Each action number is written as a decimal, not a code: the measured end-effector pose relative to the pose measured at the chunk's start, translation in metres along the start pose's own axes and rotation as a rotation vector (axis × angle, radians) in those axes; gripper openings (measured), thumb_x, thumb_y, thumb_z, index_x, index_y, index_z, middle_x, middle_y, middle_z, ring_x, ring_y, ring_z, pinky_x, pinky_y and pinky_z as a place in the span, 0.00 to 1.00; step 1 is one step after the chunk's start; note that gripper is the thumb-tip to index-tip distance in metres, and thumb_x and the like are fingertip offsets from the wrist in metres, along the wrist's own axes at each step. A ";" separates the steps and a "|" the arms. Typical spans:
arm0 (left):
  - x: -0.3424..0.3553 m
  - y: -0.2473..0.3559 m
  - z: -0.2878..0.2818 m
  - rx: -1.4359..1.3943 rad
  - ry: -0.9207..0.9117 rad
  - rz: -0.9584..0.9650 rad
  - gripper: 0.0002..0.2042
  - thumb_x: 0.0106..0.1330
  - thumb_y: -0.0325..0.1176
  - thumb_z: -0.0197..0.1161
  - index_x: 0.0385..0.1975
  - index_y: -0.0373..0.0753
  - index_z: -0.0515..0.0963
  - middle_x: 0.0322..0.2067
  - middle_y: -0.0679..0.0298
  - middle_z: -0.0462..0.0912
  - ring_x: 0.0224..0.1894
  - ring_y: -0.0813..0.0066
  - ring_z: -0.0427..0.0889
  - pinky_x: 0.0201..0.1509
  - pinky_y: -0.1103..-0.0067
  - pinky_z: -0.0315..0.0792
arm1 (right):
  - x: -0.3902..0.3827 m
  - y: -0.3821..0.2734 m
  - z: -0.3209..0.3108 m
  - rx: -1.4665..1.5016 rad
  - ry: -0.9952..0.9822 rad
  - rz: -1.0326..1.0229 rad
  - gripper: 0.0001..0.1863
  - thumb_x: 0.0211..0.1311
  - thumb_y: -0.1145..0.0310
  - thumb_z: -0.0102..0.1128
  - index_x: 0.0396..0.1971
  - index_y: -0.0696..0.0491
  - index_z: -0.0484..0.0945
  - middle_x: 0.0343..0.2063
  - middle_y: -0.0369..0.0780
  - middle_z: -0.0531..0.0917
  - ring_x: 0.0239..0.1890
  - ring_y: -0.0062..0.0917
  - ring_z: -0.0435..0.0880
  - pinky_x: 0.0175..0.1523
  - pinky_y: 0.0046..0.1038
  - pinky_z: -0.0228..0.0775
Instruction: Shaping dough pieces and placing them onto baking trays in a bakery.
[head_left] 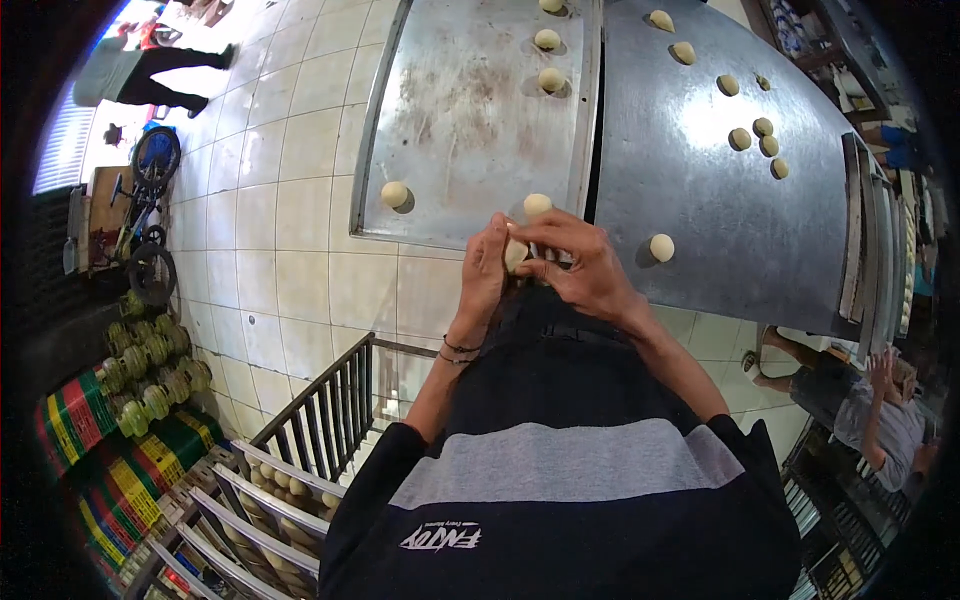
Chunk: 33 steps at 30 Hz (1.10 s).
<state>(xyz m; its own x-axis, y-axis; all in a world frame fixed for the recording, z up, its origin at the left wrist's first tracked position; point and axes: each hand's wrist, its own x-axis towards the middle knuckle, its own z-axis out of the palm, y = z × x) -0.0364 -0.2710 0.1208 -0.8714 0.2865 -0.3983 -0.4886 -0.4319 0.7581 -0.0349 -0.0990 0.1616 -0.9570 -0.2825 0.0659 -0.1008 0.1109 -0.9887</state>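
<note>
Both my hands are closed on one pale dough ball (516, 254), held in front of my body at the near edge of a metal tray. My left hand (487, 262) grips its left side, and my right hand (578, 258) pinches it from the right with thumb and fingers. Just beyond my fingers, another dough ball (538, 205) sits on the tray (460, 150). One more dough ball (395, 194) lies near the tray's left corner, and several line its far right side. On the grey metal table (680, 180) to the right, a dough ball (661, 248) rests near the front edge.
Several dough balls (740, 139) are scattered farther back on the table. A rack (290, 500) with trays of dough balls stands at lower left, near stacked coloured crates (130, 480). A seated person (885, 420) is at right; another person (150, 75) stands far left beside a bicycle (150, 200).
</note>
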 end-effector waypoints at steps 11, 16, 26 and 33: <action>0.032 -0.008 -0.046 0.642 0.209 0.500 0.23 0.70 0.27 0.66 0.64 0.34 0.73 0.60 0.60 0.78 0.55 0.72 0.78 0.58 0.76 0.73 | 0.007 0.049 0.005 0.245 0.001 0.269 0.20 0.69 0.80 0.54 0.60 0.56 0.76 0.50 0.44 0.87 0.45 0.27 0.88 0.49 0.29 0.80; 0.077 -0.050 -0.111 1.328 0.364 0.563 0.34 0.62 0.28 0.71 0.70 0.36 0.66 0.65 0.49 0.73 0.62 0.51 0.74 0.67 0.65 0.68 | -0.019 0.110 -0.065 -0.319 0.288 0.274 0.26 0.69 0.81 0.53 0.67 0.55 0.71 0.58 0.46 0.82 0.57 0.32 0.83 0.58 0.32 0.76; 0.074 -0.075 -0.103 1.723 0.103 0.295 0.35 0.74 0.37 0.58 0.76 0.33 0.53 0.77 0.40 0.49 0.79 0.40 0.48 0.79 0.52 0.48 | -0.127 0.182 -0.133 -0.920 0.307 0.534 0.20 0.70 0.70 0.63 0.59 0.56 0.77 0.64 0.48 0.74 0.69 0.46 0.68 0.69 0.44 0.66; 0.057 -0.044 0.014 1.004 -0.084 0.188 0.24 0.81 0.40 0.51 0.70 0.33 0.66 0.62 0.48 0.75 0.63 0.58 0.76 0.67 0.62 0.71 | -0.094 0.069 -0.128 -0.437 0.398 0.342 0.16 0.61 0.70 0.73 0.47 0.58 0.81 0.48 0.46 0.81 0.48 0.41 0.83 0.53 0.41 0.77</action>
<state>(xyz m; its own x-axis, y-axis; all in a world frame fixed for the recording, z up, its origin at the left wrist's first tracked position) -0.0641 -0.2238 0.0724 -0.9053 0.3634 -0.2200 -0.0472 0.4286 0.9023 0.0128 0.0573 0.1046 -0.9731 0.2001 -0.1138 0.2051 0.5295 -0.8231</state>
